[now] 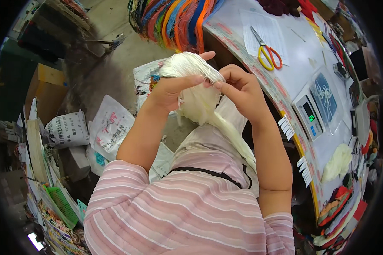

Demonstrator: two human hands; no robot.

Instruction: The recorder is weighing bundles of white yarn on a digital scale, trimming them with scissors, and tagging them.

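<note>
A thick hank of white yarn [185, 66] is looped over my left hand [174, 89], whose thumb presses the strands near its right end. My right hand [242, 89] pinches the same end of the hank, thumb against fingers, close to the left thumb. Most of my left fingers are hidden behind the yarn; one fingertip sticks out above it. Below my hands, more cream-white yarn [198, 104] hangs down, and a long length [234, 136] trails across my lap to the right.
On the table at right lie scissors [266, 51] with yellow and red handles, a digital scale [308, 117], a clear tray [325, 93] and cream yarn [338, 161]. Multicoloured hanks [183, 21] hang at the table's far end. White sacks [112, 125] and a cardboard box [47, 87] stand left.
</note>
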